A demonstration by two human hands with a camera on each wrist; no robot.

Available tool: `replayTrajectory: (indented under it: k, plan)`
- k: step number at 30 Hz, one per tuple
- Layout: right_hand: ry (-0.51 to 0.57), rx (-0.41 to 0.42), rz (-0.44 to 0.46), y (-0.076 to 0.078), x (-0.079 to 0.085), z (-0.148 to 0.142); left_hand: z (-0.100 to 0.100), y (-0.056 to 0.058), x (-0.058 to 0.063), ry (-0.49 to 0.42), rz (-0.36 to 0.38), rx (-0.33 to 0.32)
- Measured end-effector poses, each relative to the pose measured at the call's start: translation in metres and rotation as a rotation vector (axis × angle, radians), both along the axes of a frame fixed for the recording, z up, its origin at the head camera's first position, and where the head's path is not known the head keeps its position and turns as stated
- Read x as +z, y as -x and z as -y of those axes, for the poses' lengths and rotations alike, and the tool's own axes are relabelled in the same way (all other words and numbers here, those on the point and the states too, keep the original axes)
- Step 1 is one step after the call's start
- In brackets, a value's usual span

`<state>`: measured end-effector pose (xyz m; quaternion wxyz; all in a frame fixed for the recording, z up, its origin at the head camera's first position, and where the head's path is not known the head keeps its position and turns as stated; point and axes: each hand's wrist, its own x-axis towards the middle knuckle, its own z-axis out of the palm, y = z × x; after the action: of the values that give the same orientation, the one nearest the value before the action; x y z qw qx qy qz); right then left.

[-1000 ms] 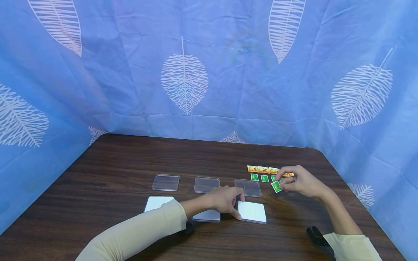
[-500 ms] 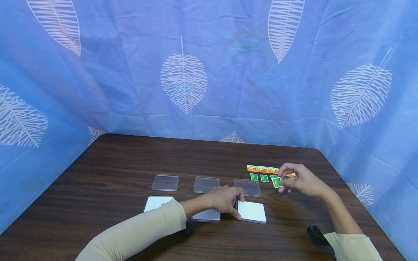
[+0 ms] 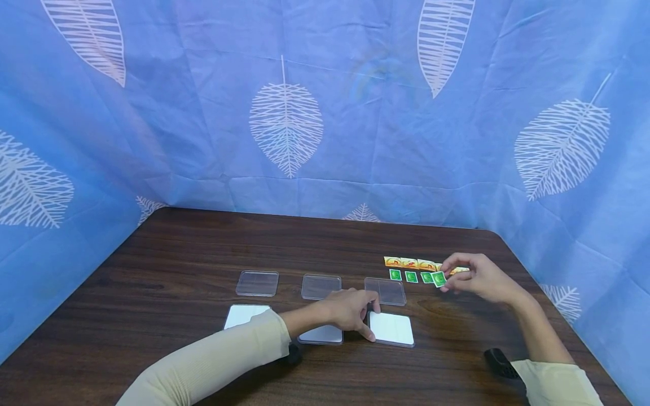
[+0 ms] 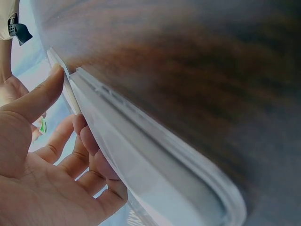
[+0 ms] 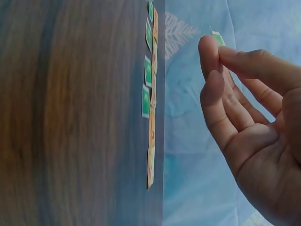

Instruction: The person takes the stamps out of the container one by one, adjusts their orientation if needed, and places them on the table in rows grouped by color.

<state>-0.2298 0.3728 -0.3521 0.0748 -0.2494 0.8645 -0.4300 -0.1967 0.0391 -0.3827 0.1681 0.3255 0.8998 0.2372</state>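
Observation:
My right hand [image 3: 482,276] pinches a small green picture card [image 3: 439,279] between thumb and index finger, raised over the table. In the right wrist view only the corner of that green card [image 5: 217,37] shows past the fingertips. My left hand [image 3: 347,310] spans the left edge of the right-hand flat clear case [image 3: 392,329], which has a white top, thumb at its front corner and index finger at its back corner. In the left wrist view the thumb [image 4: 44,96] presses at the case's edge, and the other fingers curl beside the nearer white-topped case [image 4: 155,160].
Two more white-topped cases, a left one [image 3: 247,314] and a middle one [image 3: 321,335], lie partly under my left arm. Behind stand three thin clear plastic pieces [image 3: 257,283] in a row. Orange cards [image 3: 409,263] and green cards [image 3: 411,277] lie in rows at the right.
My right hand has moved a little to the right and up with the green card, uncovering the third green card in the row. The left hand stays at the case.

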Motion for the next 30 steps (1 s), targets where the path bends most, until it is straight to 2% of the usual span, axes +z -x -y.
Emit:
replayTrajectory:
  k: [10, 22, 30]
  plan:
    - [0.008, -0.055, 0.049, 0.005, -0.006, -0.021, 0.001, 0.0, 0.0, -0.004, 0.003, 0.001]
    - [0.013, -0.151, 0.062, 0.005, -0.012, -0.035, 0.001, 0.0, 0.0, -0.011, 0.013, 0.0]
    - [-0.034, -0.2, 0.112, 0.006, -0.017, -0.038, 0.0, -0.002, 0.0, -0.01, 0.002, 0.003]
